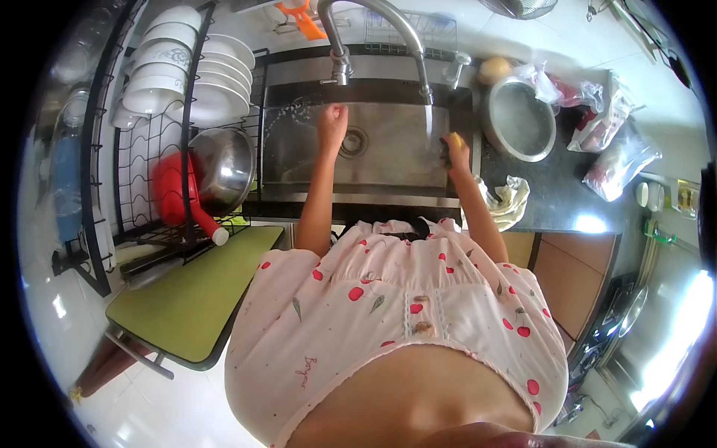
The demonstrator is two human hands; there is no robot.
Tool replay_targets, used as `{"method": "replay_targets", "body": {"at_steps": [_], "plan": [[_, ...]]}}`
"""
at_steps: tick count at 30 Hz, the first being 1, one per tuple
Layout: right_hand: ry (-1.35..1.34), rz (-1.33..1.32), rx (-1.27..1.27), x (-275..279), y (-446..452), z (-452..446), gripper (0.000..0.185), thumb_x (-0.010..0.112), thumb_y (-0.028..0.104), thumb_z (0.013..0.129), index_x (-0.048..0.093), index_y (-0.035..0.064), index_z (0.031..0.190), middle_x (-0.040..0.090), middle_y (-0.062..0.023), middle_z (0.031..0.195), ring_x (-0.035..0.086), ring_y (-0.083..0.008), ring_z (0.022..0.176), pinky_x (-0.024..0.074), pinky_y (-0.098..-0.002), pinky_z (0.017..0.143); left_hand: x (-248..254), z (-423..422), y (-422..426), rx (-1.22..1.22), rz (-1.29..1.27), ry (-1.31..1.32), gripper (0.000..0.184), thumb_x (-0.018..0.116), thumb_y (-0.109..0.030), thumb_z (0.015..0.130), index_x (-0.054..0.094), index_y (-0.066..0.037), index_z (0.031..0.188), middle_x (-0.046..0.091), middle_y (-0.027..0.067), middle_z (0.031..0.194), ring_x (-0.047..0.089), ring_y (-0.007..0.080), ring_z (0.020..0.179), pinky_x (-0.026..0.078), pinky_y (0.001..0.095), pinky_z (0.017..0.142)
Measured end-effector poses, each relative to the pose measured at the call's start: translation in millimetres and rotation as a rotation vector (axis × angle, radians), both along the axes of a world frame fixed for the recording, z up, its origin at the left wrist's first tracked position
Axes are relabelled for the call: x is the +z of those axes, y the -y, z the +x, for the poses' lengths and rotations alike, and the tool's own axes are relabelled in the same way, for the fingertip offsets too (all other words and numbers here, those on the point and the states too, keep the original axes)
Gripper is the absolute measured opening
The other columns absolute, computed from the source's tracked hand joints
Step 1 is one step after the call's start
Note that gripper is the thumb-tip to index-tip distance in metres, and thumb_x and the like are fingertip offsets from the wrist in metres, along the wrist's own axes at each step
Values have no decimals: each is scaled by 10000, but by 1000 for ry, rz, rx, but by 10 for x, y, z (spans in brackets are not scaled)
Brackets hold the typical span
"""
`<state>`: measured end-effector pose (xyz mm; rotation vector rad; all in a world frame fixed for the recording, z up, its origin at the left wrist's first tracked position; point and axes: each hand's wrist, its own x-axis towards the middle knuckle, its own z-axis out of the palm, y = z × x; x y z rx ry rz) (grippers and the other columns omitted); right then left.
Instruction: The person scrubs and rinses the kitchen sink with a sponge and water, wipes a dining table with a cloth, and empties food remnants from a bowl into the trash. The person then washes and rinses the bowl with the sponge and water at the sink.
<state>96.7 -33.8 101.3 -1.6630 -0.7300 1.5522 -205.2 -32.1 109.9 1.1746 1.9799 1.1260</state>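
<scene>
Over the left part of the steel sink [299, 168], my left hand [333, 123] is closed, its fingers curled in; nothing shows in it. My right hand [457, 155] is at the sink's right side, closed on a small yellow and dark sponge [453, 140]. Water [429, 123] runs from the curved faucet [408, 33] into the sink, just left of my right hand. The round drain [353, 142] lies between my hands, nearer the left one.
On the left, a black rack [189, 134] holds white bowls [158, 78], plates [222, 89], a steel bowl [224, 170] and a red container [171, 190]. At right stand a metal basin [520, 119], a cloth [508, 203] and plastic bags [621, 166]. A green board [194, 295] is lower left.
</scene>
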Motion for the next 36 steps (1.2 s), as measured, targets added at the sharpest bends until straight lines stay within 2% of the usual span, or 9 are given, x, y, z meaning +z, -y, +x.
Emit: {"method": "replay_targets", "body": {"at_steps": [3,9,18,22,24,26,30,33,36], "plan": [[509,102,38,-251,-92,150,420,534,422,754,606,14,822,573,-169,693,569,-268,732,442,-386,637,-187,21,272,16,-4,91,271,525,-249,796,576,11,853,621,134,753,600,236,711,450,325,646],[673,48,37,-437,-388,243,534,423,471,774,611,-23,845,575,-281,911,538,-419,905,390,-441,782,179,122,820,-8,-6,73,180,529,-186,816,567,-10,822,577,26,684,537,93,636,423,236,588],[623,210,178,26,-521,15,553,464,492,788,563,-40,907,585,-250,889,564,-370,875,416,-417,748,90,-60,1107,-79,-110,-296,126,525,-152,790,545,-28,801,569,97,773,545,270,752,430,344,664],[327,527,251,765,-868,-151,647,661,391,727,325,-55,1055,535,-113,757,513,-157,791,441,-281,659,-182,-111,1377,-29,-85,-673,97,528,-161,774,548,-68,785,530,83,865,475,289,908,395,414,752],[553,1036,372,1088,-1223,-288,705,692,420,687,304,-60,1028,535,-137,765,536,-182,760,446,-280,665,-265,-81,1524,16,-98,-764,94,529,-169,768,547,-78,776,523,75,881,459,289,935,379,432,769],[604,1007,497,1736,-1526,-614,723,705,442,661,312,-48,1020,553,-177,809,557,-237,778,449,-312,686,-368,-34,1615,58,-120,-815,97,528,-175,763,544,-79,765,530,69,877,463,289,930,370,438,772],[1651,1547,1087,1735,-2392,-1128,280,524,332,792,622,97,909,592,-124,967,572,-303,882,449,-414,753,-493,-49,1712,65,-73,-824,95,521,-183,752,547,-92,751,541,65,855,477,274,902,369,417,772],[913,948,761,1572,-2304,-1078,655,625,552,677,512,49,1082,579,-203,933,572,-298,845,437,-337,768,-470,-37,1690,86,-23,-849,79,518,-179,745,555,-110,731,560,45,804,502,258,853,387,407,739],[304,925,344,1595,-1909,-801,661,578,574,697,541,55,1105,598,-179,916,572,-303,845,438,-328,774,-491,-36,1680,75,-84,-849,84,516,-178,745,554,-107,724,564,54,775,509,260,824,385,402,728]]}}
